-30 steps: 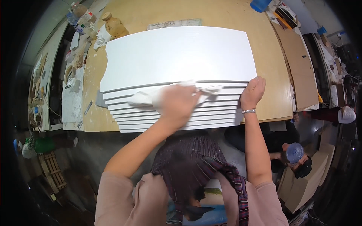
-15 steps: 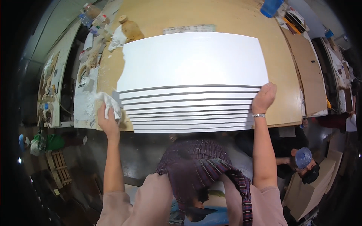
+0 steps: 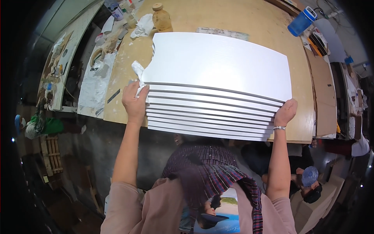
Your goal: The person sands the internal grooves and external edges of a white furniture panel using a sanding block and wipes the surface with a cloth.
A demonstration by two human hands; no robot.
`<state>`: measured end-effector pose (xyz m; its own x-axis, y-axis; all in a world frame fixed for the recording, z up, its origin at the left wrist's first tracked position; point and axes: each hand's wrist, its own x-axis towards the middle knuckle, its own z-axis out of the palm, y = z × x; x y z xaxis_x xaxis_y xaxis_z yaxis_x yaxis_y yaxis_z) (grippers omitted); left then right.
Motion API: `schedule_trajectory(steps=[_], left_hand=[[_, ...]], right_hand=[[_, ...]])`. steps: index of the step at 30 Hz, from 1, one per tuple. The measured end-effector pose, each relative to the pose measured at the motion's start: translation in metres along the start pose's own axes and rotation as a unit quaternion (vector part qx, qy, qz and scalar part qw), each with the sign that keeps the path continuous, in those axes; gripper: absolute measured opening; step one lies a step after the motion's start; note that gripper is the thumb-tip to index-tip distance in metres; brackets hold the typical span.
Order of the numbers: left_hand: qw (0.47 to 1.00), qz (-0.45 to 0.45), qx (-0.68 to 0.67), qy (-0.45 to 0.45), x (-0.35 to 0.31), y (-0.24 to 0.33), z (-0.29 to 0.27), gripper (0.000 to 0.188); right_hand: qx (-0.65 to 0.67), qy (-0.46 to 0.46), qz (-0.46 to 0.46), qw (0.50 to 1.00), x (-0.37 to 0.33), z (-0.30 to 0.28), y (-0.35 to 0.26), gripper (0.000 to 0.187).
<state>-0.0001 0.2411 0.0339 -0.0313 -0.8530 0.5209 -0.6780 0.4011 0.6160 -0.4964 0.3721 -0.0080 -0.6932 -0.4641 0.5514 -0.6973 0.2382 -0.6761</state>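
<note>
Several white panels (image 3: 222, 62) lie in a stepped stack at the front of the table, their near edges fanned toward me. My left hand (image 3: 134, 104) is closed around a crumpled white cloth (image 3: 138, 70) by the stack's left edge, its fingers at the panel edges. Part of the cloth sticks up past the fingers. At the right end, my right hand (image 3: 286, 113) is closed on the edge of a white panel, with the fingertips partly hidden. A metal bracelet sits on that wrist.
Behind the stack on the wooden table (image 3: 241, 15) stand a tan bottle (image 3: 162, 20) and a crumpled white cloth or paper (image 3: 143, 26). A blue bottle (image 3: 300, 24) is at the far right. A person (image 3: 311, 189) is low at the right, beside cardboard boxes (image 3: 326, 195).
My left hand has come in to the stack's left edge with the white cloth. My right hand still holds the right edge. The view has shifted and tilted.
</note>
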Motion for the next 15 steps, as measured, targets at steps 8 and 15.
schedule_trajectory(steps=[8,15], left_hand=[[0.973,0.224,-0.050,-0.014,0.004,0.120,0.055,0.032],[0.926,0.343,0.101,-0.123,-0.017,0.097,0.073,0.046]], right_hand=[[-0.006,0.000,0.012,1.000,-0.002,-0.002,0.005,0.029],[0.012,0.016,0.032,0.999,-0.003,0.001,-0.002,0.029]])
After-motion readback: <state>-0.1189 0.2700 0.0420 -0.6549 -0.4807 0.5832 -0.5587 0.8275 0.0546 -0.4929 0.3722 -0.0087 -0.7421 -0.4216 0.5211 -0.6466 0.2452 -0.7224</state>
